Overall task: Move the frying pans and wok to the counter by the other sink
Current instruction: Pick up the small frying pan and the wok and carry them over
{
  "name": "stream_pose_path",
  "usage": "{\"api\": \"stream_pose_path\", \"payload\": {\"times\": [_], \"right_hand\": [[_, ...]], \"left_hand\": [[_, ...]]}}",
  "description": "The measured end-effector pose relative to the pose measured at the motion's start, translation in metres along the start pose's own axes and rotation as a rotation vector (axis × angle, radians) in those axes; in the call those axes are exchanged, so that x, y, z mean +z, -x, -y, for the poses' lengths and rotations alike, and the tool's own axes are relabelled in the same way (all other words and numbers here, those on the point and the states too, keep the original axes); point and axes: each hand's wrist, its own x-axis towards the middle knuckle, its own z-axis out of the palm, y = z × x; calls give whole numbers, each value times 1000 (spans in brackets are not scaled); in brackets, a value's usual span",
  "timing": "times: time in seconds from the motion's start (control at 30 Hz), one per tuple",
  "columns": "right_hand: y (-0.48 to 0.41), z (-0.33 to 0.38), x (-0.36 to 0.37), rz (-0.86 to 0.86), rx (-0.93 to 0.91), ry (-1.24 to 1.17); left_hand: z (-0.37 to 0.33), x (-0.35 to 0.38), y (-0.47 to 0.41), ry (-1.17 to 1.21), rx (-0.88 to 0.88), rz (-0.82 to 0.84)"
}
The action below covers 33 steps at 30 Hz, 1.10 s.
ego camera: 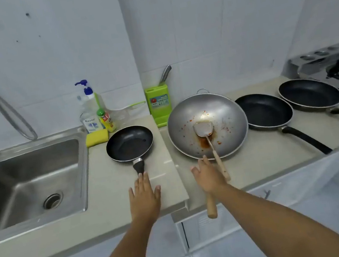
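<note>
Beige counter (110, 184) w/ steel sink (26, 183) at left. Dirty wok (225, 118) in the middle, two big frying pans (266, 110) (310, 93) to its right, small frying pan (129, 143) left of it. Left hand (145, 197) open, fingertips at small pan's handle; right hand (210, 176) open, at wok's near rim.

Only one word can be read: "Kossa", printed on the white label of the clear pump bottle (89, 110) that stands at the wall beside the sink. The small yellow bottle (107, 122) next to it has a red mark on its label, too blurred to read. The green knife holder (159, 105) carries a picture label whose small print is not legible.
</note>
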Motion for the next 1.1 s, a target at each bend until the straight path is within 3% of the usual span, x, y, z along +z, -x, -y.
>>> {"api": "stream_pose_path", "payload": {"times": [0.33, 0.43, 0.53, 0.73, 0.87, 1.0, 1.1], "right_hand": [[1, -35, 56, -23, 364, -371], [-3, -40, 65, 3, 438, -556], [-18, -45, 64, 11, 546, -565], [-33, -48, 55, -14, 613, -750], [-38, -45, 51, 39, 647, -874], [-39, -36, 46, 142, 748, -1133], [-44, -32, 39, 138, 733, -1136]], "left_hand": [[9, 13, 4, 572, -105, 10], [11, 14, 4, 616, -105, 50], [10, 18, 0, 711, -141, 53], [7, 13, -20, 1221, -429, 116], [8, 11, -40, 1364, -467, 133], [4, 12, -56, 1529, -642, 191], [2, 14, -61, 1551, -731, 217]]}}
